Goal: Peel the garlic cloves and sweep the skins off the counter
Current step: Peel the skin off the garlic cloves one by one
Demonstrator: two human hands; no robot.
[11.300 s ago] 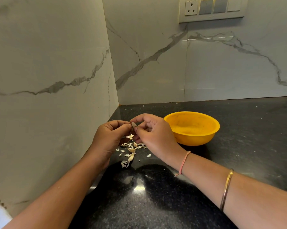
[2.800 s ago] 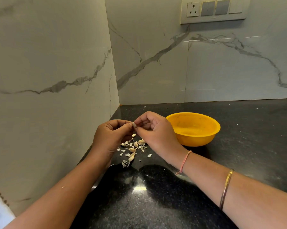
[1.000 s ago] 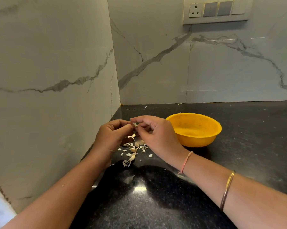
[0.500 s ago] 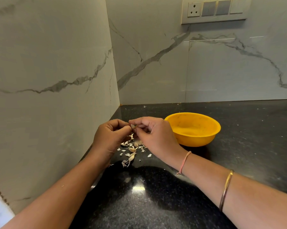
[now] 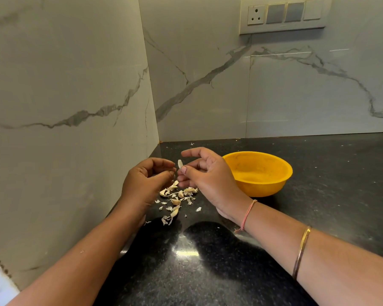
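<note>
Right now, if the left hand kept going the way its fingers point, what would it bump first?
Probably the garlic clove pinched in the right hand; the left hand curls toward it, though depth is unclear.

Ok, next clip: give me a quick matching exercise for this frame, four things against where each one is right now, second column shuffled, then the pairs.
Things:
1. garlic clove
2. garlic skins
3. yellow bowl
4. switch plate

Places:
A. on the wall, upper right of the view
B. scattered on the black counter below the hands
C. pinched in the fingers of the right hand
D. standing on the counter to the right of the right hand

Pairs: 1-C, 2-B, 3-D, 4-A
</note>
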